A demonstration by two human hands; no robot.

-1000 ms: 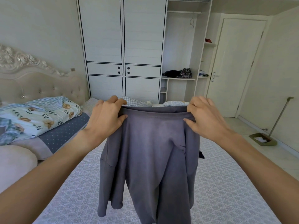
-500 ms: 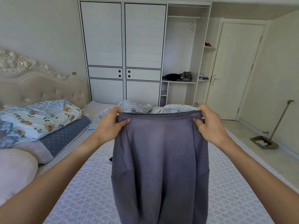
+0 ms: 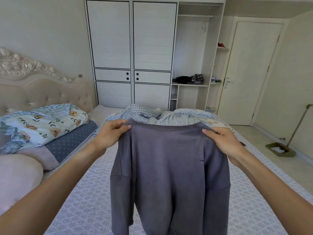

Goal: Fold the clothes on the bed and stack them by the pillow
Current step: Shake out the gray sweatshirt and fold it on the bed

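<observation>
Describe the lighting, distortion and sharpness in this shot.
Head view: soft, even daylight, no harsh glare; wide-angle bending bows the wardrobe and door edges; the grey shirt and both hands, left and right, look sharp.

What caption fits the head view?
Both hands, left hand and right hand, hold a grey shirt by its shoulders above the bed.

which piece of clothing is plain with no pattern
The grey shirt held up by both hands; the checked clothes behind it lie crumpled on the bed.
</observation>
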